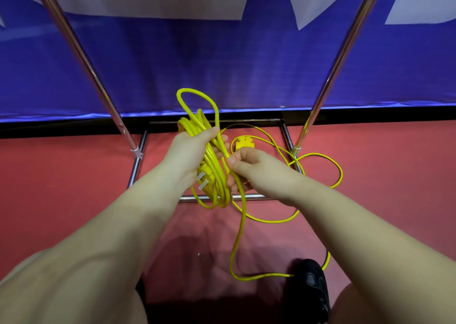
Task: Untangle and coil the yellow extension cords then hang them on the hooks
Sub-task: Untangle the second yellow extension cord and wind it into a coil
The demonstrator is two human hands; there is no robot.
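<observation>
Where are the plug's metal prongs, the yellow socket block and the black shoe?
Plug prongs [201,180]: head view, on the silver prongs below the left hand.
Yellow socket block [245,143]: head view, on its top face.
Black shoe [312,281]: head view, on its upper.

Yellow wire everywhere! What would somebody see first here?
First, the bright yellow coil at the centre, gripped by the left hand, while the right hand pinches a loose strand beside it. Next, the rest of the cord looping over the red floor towards a black shoe.
</observation>
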